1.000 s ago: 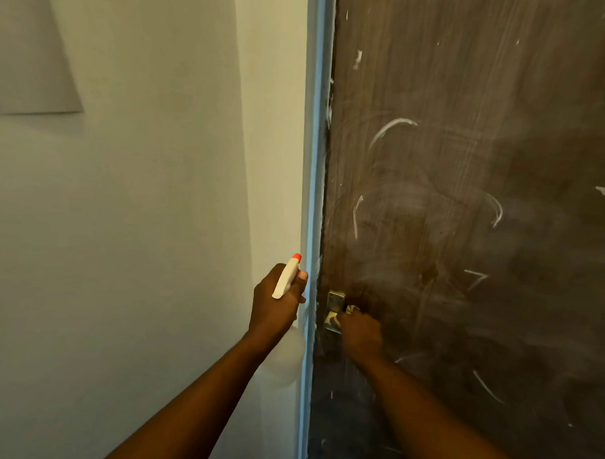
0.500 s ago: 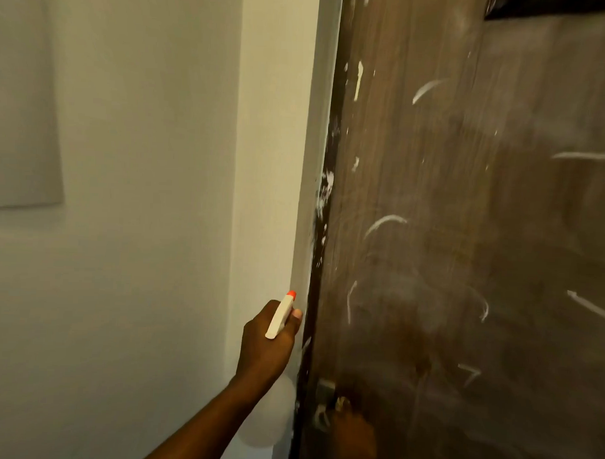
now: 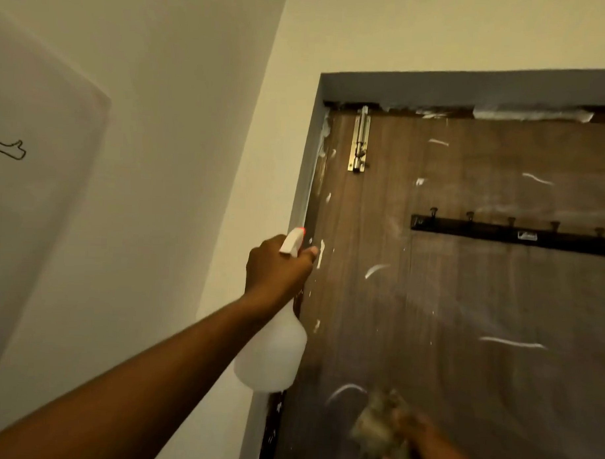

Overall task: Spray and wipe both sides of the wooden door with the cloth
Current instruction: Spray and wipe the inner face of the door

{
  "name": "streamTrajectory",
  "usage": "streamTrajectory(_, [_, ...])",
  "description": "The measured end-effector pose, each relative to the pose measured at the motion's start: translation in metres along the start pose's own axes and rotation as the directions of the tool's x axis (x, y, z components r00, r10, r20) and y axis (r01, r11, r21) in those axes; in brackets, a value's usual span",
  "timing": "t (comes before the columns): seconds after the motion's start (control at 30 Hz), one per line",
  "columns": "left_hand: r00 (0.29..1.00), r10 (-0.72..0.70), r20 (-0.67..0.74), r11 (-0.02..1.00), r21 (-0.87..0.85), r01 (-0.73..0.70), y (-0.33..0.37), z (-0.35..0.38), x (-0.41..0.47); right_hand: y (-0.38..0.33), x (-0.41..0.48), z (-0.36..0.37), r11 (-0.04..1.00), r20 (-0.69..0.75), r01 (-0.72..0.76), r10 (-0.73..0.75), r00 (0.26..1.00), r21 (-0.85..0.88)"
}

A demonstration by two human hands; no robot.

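Note:
The dark brown wooden door (image 3: 463,303) fills the right side, streaked with white marks and smears. My left hand (image 3: 275,269) is raised beside the door's left edge and grips the neck of a white spray bottle (image 3: 272,358) with an orange-tipped nozzle pointing up toward the door. Low at the bottom, my right hand (image 3: 420,436) is blurred and presses a crumpled greyish cloth (image 3: 373,424) against the door face.
A grey door frame (image 3: 312,168) runs along the left and top of the door. A metal slide bolt (image 3: 359,142) sits near the top left corner. A black hook rail (image 3: 513,233) crosses the door's upper part. Pale walls (image 3: 159,155) stand on the left.
The view has tilted upward, revealing the door's top, bolt and hook rail. My left hand rose with the spray bottle. My right hand left the door handle and now holds the cloth against the door.

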State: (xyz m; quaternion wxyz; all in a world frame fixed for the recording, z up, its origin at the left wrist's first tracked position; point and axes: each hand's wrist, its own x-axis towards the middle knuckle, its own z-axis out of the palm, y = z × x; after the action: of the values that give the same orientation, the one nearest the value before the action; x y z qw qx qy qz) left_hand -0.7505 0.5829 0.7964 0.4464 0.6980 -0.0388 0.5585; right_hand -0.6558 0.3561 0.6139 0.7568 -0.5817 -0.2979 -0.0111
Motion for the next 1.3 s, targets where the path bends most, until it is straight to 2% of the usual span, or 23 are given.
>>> streamTrajectory(0.03, [1.000, 0.022, -0.006, 1.000, 0.013, -0.022, 0.009, 0.000, 0.012, -0.030, 0.007, -0.007, 0.998, 0.024, -0.007, 0.006, 1.000, 0.068])
streamTrajectory(0.07, [0.999, 0.043, -0.017, 0.999, 0.026, -0.043, 0.017, 0.000, 0.022, -0.064, 0.023, -0.008, 0.990, -0.087, -0.020, 0.033, 0.996, 0.140])
streamTrajectory(0.13, [0.997, 0.070, -0.045, 0.997, 0.024, -0.069, 0.030, 0.001, 0.040, -0.114, 0.034, -0.019, 0.975, -0.239, 0.157, -0.116, 0.964, 0.159])
streamTrajectory(0.2, [0.993, 0.084, -0.085, 0.996, 0.013, -0.084, 0.039, 0.005, 0.053, -0.153, 0.047, -0.033, 0.948, -0.379, 0.312, -0.267, 0.886, 0.059])
streamTrajectory(0.27, [0.990, 0.086, -0.110, 0.996, 0.019, -0.084, 0.044, 0.010, 0.064, -0.185, 0.062, -0.030, 0.899, -0.491, 0.435, -0.400, 0.774, -0.047])
streamTrajectory(0.4, [0.991, 0.056, -0.121, 0.997, -0.052, -0.063, 0.045, 0.015, 0.083, -0.233, 0.096, 0.004, 0.777, -0.464, 0.523, -0.630, 0.623, -0.352])
streamTrajectory(0.47, [0.993, 0.025, -0.114, 0.990, -0.134, -0.040, 0.044, 0.014, 0.093, -0.254, 0.122, 0.033, 0.605, -0.361, 0.525, -0.789, 0.497, -0.599])
streamTrajectory(0.53, [0.997, 0.015, -0.073, 0.983, -0.183, -0.028, 0.043, 0.013, 0.100, -0.264, 0.144, 0.071, 0.271, -0.124, 0.473, -0.940, 0.318, -0.838])
streamTrajectory(0.6, [0.998, 0.034, -0.060, 0.979, -0.198, -0.045, 0.043, 0.011, 0.105, -0.269, 0.180, 0.097, -0.078, 0.162, 0.366, -0.965, 0.204, -0.927])
streamTrajectory(0.63, [0.997, 0.045, -0.066, 0.978, -0.200, -0.057, 0.042, 0.011, 0.107, -0.268, 0.200, 0.110, -0.249, 0.310, 0.295, -0.933, 0.182, -0.923])
streamTrajectory(0.67, [0.996, 0.053, -0.074, 0.976, -0.206, -0.067, 0.041, 0.011, 0.110, -0.266, 0.220, 0.123, -0.397, 0.437, 0.213, -0.877, 0.200, -0.893])
streamTrajectory(0.73, [0.994, 0.065, -0.091, 0.974, -0.210, -0.083, 0.038, 0.011, 0.115, -0.255, 0.259, 0.145, -0.576, 0.592, 0.156, -0.737, 0.325, -0.802])
streamTrajectory(0.77, [0.993, 0.077, -0.090, 0.977, -0.192, -0.093, 0.035, 0.012, 0.118, -0.244, 0.276, 0.154, -0.594, 0.600, 0.164, -0.678, 0.426, -0.788])
streamTrajectory(0.8, [0.993, 0.088, -0.084, 0.980, -0.170, -0.101, 0.032, 0.013, 0.122, -0.233, 0.293, 0.162, -0.564, 0.561, 0.172, -0.643, 0.522, -0.807])
streamTrajectory(0.83, [0.993, 0.095, -0.075, 0.982, -0.155, -0.105, 0.029, 0.014, 0.127, -0.222, 0.309, 0.166, -0.510, 0.501, 0.168, -0.638, 0.585, -0.844])
streamTrajectory(0.87, [0.993, 0.097, -0.069, 0.983, -0.149, -0.106, 0.025, 0.016, 0.132, -0.216, 0.321, 0.169, -0.465, 0.451, 0.149, -0.652, 0.609, -0.873])
streamTrajectory(0.93, [0.993, 0.100, -0.066, 0.977, -0.183, -0.110, 0.018, 0.019, 0.144, -0.222, 0.341, 0.179, -0.413, 0.396, 0.113, -0.706, 0.588, -0.904])
streamTrajectory(1.03, [0.994, 0.097, -0.046, 0.965, -0.241, -0.105, 0.011, 0.024, 0.158, -0.272, 0.372, 0.199, -0.321, 0.306, 0.071, -0.778, 0.549, -0.944])
streamTrajectory(1.17, [0.996, 0.078, 0.041, 0.941, -0.333, -0.060, 0.010, 0.025, 0.174, -0.334, 0.406, 0.215, -0.264, 0.241, 0.031, -0.817, 0.524, -0.964])
streamTrajectory(1.3, [0.994, 0.065, 0.087, 0.933, -0.358, -0.029, 0.015, 0.022, 0.184, -0.336, 0.407, 0.213, -0.264, 0.261, 0.070, -0.814, 0.520, -0.962])
